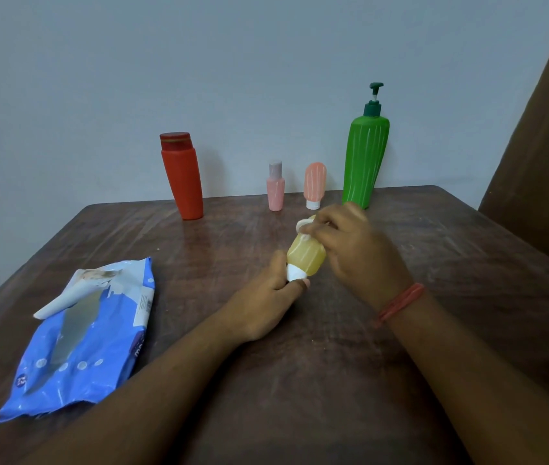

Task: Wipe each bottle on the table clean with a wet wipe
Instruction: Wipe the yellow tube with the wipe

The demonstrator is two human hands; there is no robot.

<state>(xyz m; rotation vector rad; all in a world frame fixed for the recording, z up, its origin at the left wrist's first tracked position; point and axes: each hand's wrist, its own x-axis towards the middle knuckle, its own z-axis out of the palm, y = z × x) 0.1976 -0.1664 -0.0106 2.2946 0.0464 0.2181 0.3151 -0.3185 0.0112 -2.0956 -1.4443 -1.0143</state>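
Near the middle of the table [300,380], a yellow bottle [306,258] tilts, its white cap pinched by the left hand [266,307], while the right hand [353,243] curls around a wet wipe [303,226] on its upper end. Four bottles line the far edge; a wipe pack [82,344] lies near the left edge.

A home room (plain wall [199,62]): toiletry bottles [365,159] on wooden table [333,364].

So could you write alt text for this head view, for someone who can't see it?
Left hand grips a yellow bottle by its white cap while the right hand rubs a wipe on it. Four bottles stand behind; a blue wipes pack lies left.
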